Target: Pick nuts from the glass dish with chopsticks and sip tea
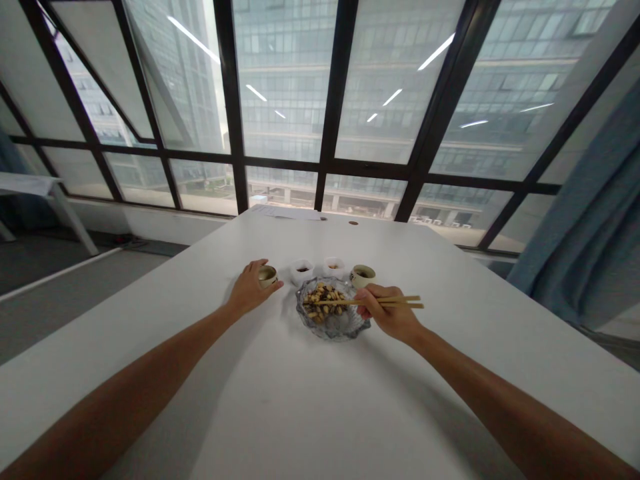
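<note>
My left hand (246, 292) is curved around a small pale-green cup (269, 279), thumb on the near side and fingers on the far side. The cup stands on the table. In my right hand (393, 317) is a pair of wooden chopsticks (345, 303), held nearly level and pointing left. Their tips reach among mixed nuts and dark seeds (323, 293) in a scalloped clear glass bowl (336, 335). Whether the tips pinch a piece is too small to tell. Just beyond my right fingers stands a second pale-green cup (363, 275).
Two white dishes, a left one (302, 272) with dark bits and a right one (333, 267) with reddish bits, sit behind the bowl. Papers (287, 213) and a small brown round object (353, 223) lie at the white table's (280, 400) far end. A blue curtain (585, 213) hangs right.
</note>
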`<state>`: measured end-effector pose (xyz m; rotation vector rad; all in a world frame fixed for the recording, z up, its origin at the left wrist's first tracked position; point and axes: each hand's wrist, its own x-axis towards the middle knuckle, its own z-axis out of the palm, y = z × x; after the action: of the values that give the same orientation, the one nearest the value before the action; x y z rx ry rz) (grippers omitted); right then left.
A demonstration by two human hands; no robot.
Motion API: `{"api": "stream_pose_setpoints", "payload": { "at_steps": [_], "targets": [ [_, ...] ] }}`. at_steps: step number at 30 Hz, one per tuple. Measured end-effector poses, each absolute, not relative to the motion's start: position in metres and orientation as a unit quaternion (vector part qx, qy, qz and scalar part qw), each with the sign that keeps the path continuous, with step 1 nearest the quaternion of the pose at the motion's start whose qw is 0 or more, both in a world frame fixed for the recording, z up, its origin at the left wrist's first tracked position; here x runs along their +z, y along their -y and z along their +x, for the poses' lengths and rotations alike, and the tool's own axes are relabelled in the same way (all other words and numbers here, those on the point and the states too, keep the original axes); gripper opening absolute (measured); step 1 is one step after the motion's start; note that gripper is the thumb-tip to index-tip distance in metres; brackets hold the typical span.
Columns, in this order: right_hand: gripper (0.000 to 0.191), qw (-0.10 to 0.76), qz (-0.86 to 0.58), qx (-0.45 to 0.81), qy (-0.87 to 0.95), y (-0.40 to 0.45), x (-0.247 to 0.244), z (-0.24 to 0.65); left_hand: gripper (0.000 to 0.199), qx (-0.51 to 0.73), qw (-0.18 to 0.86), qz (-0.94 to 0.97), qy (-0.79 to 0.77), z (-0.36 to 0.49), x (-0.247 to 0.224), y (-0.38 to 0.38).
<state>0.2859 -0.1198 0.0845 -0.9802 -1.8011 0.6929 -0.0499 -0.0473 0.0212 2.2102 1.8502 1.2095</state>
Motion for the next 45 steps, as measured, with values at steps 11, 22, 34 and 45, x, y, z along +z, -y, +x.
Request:
{"api": "stream_pose_setpoints", "payload": {
  "at_steps": [11, 22, 34, 45],
  "targets": [
    [0.059, 0.569, -0.412, 0.303, 0.644, 0.120, 0.074, 0.302, 0.069, 0.413, 0.033, 0.683, -0.602, -0.050, 0.013, 0.045],
    [0.056, 0.561, -0.422, 0.315, 0.639, 0.115, 0.073, 0.285, 0.070, 0.407, 0.039, 0.684, -0.604, -0.049, 0.014, 0.046],
    [0.060, 0.667, -0.436, 0.457, 0.395, 0.108, 0.028, 0.336, 0.078, 0.317, 0.013, 0.639, -0.700, -0.041, 0.032, 0.061],
    [0.061, 0.670, -0.431, 0.462, 0.389, 0.110, 0.030, 0.332, 0.074, 0.353, 0.005, 0.663, -0.660, -0.047, 0.025, 0.057]
  ]
}}
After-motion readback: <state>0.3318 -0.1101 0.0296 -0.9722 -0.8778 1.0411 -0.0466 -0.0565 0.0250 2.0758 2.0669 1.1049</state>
